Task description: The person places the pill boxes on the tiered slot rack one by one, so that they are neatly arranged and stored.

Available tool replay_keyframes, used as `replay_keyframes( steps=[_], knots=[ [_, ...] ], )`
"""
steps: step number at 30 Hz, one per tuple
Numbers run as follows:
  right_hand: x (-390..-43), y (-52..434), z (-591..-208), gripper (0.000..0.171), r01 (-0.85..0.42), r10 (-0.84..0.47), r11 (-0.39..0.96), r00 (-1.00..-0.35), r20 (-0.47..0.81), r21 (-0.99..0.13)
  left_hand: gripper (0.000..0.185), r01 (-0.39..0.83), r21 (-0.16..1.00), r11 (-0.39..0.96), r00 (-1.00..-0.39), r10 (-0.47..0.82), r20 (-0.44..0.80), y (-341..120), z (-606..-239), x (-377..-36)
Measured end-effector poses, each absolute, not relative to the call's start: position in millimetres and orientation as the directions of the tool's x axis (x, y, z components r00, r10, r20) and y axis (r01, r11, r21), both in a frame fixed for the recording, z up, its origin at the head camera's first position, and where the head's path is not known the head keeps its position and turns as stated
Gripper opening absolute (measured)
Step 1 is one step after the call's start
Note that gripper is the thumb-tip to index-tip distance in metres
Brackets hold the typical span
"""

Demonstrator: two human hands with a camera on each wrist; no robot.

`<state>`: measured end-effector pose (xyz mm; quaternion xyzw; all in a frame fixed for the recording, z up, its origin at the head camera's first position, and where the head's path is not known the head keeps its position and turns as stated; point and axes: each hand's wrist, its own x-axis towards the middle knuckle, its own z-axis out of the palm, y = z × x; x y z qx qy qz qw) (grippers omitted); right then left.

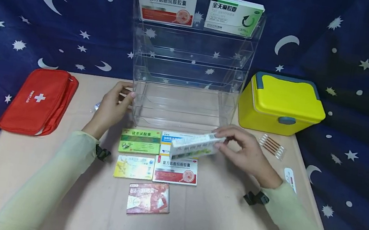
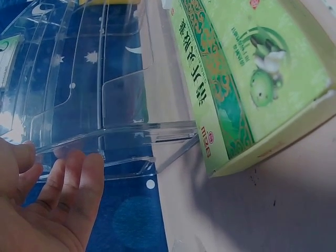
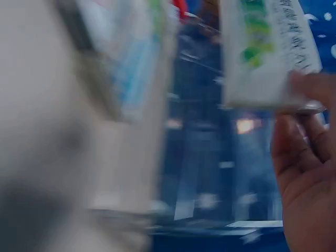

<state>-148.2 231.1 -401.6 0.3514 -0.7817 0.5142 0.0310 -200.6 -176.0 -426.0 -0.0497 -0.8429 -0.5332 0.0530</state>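
Observation:
A clear tiered display rack [image 1: 186, 99] stands at the back of the table. My left hand [image 1: 114, 104] holds its left side edge, the thumb in front and the fingers bent behind; the left wrist view shows this hand [image 2: 58, 194] at the clear plastic. My right hand [image 1: 245, 149] pinches one end of a white medicine box [image 1: 195, 147] with green print, raised and tilted above the flat boxes. In the right wrist view the same white box [image 3: 262, 63] sits between thumb and fingers. It partly covers a blue-and-white box [image 1: 168, 138].
On the top tier stand a red-and-white box [image 1: 168, 4] and a green-and-white box [image 1: 233, 16]. A green box [image 1: 140, 141], a yellow box [image 1: 133, 167], a red-white box [image 1: 176, 171] and a pink box [image 1: 149, 199] lie in front. A red pouch [image 1: 39, 102] and yellow case [image 1: 283, 105] flank the rack.

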Motion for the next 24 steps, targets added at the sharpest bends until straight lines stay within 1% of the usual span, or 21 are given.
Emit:
replay_keyframes(
  steps=[4, 6, 8, 12, 14, 17, 20, 24],
  knots=[
    [-194.4, 202.9, -357.7, 0.034, -0.707, -0.52, 0.266, -0.678, 0.519, -0.656, 0.046, 0.13, 0.891, 0.434, -0.991, 0.017, 0.136, -174.6, -427.9, -201.2],
    [-212.4, 186.0, -332.9, 0.029, -0.728, -0.505, 0.271, -0.665, 0.551, -0.63, 0.045, 0.129, 0.893, 0.431, -0.991, 0.012, 0.137, -174.5, -428.3, -201.5],
    [-230.2, 169.3, -309.5, 0.025, -0.725, -0.471, 0.265, -0.672, 0.571, -0.635, 0.044, 0.128, 0.895, 0.428, -0.99, 0.008, 0.138, -175.0, -428.8, -201.7],
    [-269.3, 140.3, -273.4, 0.024, -0.675, -0.392, 0.283, -0.73, 0.56, -0.681, 0.042, 0.139, 0.895, 0.423, -0.988, 0.004, 0.152, -176.4, -429.5, -202.4],
    [-288.2, 128.9, -261.8, 0.024, -0.657, -0.367, 0.338, -0.751, 0.548, -0.674, 0.042, 0.141, 0.894, 0.426, -0.988, 0.004, 0.154, -176.9, -430.1, -202.4],
    [-308.7, 116.1, -248.6, 0.025, -0.67, -0.378, 0.442, -0.742, 0.554, -0.596, 0.042, 0.14, 0.894, 0.425, -0.989, 0.009, 0.151, -176.4, -430.4, -201.9],
    [-318.6, 106.4, -239.4, 0.027, -0.694, -0.419, 0.535, -0.713, 0.562, -0.482, 0.041, 0.138, 0.893, 0.429, -0.989, 0.012, 0.147, -175.7, -430.1, -201.7],
    [-323.8, 94.7, -234.9, 0.028, -0.69, -0.464, 0.594, -0.714, 0.525, -0.414, 0.041, 0.135, 0.89, 0.435, -0.989, 0.004, 0.148, -176.4, -429.3, -201.6]
  ],
)
